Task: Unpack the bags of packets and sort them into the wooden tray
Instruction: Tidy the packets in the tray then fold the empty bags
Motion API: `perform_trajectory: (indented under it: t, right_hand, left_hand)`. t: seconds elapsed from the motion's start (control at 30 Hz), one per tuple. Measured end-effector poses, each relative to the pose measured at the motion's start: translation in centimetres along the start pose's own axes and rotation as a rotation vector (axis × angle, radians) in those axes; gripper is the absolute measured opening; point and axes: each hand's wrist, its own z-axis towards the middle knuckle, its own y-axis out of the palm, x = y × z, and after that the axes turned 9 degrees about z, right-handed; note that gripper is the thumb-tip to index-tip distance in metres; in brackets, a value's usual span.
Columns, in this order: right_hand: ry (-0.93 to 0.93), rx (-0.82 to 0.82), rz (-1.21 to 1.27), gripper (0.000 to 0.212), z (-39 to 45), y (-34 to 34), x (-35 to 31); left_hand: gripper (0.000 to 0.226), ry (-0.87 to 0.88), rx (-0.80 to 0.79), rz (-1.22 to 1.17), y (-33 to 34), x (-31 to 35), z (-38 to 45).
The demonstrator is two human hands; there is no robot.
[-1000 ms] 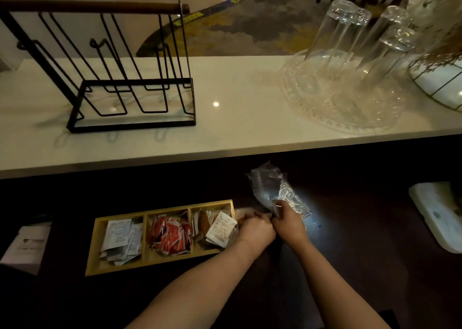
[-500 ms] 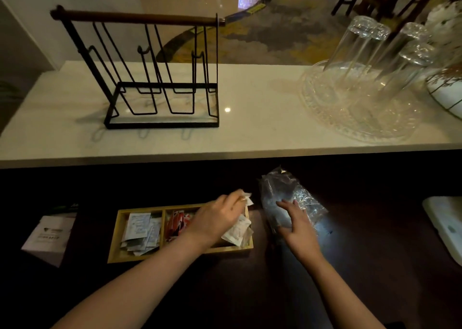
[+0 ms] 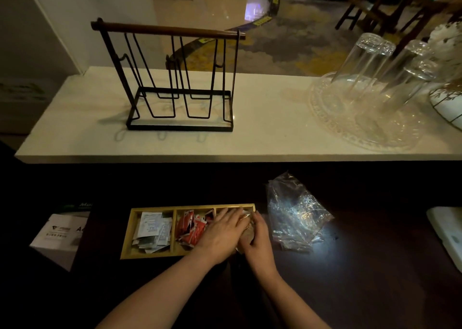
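Note:
A wooden tray (image 3: 126,238) with three compartments lies on the dark counter. White packets (image 3: 152,231) fill its left compartment and red packets (image 3: 191,227) the middle one. Both hands are over the right compartment. My left hand (image 3: 222,233) lies flat on the brown and white packets (image 3: 246,231) there, fingers spread. My right hand (image 3: 258,238) curls around the same pile from the right side. A crumpled clear plastic bag (image 3: 293,213) lies just right of the tray, apart from both hands. Most of the right compartment is hidden by my hands.
A white box (image 3: 58,236) sits left of the tray and a white object (image 3: 446,231) at the right edge. On the raised pale shelf (image 3: 262,133) behind stand a black wire rack (image 3: 175,83), a glass tray (image 3: 350,131) with upturned glasses (image 3: 367,61), and a white vase (image 3: 447,103).
My left hand came down from above the tray onto the right compartment. My right hand left the plastic bag and moved left to the same packets.

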Motion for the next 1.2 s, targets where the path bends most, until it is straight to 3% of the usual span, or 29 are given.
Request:
perform_trajectory:
  t: [0.2,0.3,0.4,0.73,0.9,1.03,1.2]
  right_hand:
    - [-0.037,0.052,-0.042,0.057,0.8,0.1,0.0]
    - [-0.012,0.111,-0.038,0.050,2.1,0.7,-0.7]
    - [0.004,0.068,-0.065,0.046,2.8,1.3,-1.5]
    - [-0.040,0.027,-0.092,0.043,3.6,-0.2,-2.5]
    - [0.007,0.007,0.031,0.033,3.4,0.7,-2.9]
    - [0.042,0.001,0.009,0.031,3.6,0.5,-2.8]
    - [0.029,0.104,-0.026,0.039,3.8,0.3,-2.2]
  left_hand:
    - [0.056,-0.053,0.096,-0.002,-0.2,-0.7,-0.4]
    - [0.046,-0.168,0.142,-0.086,-0.6,-1.2,-0.4]
    - [0.038,-0.249,0.171,-0.153,-0.6,-1.2,-1.1]
    - [0.041,-0.246,0.236,-0.176,-1.5,-2.0,-2.2]
    - [0.025,-0.029,0.072,0.029,-0.9,-1.6,-3.8]
    - [0.023,-0.010,-0.020,0.079,-0.9,-0.6,-3.2]
    - [0.032,-0.103,-0.004,-0.009,-1.4,0.0,-2.2]
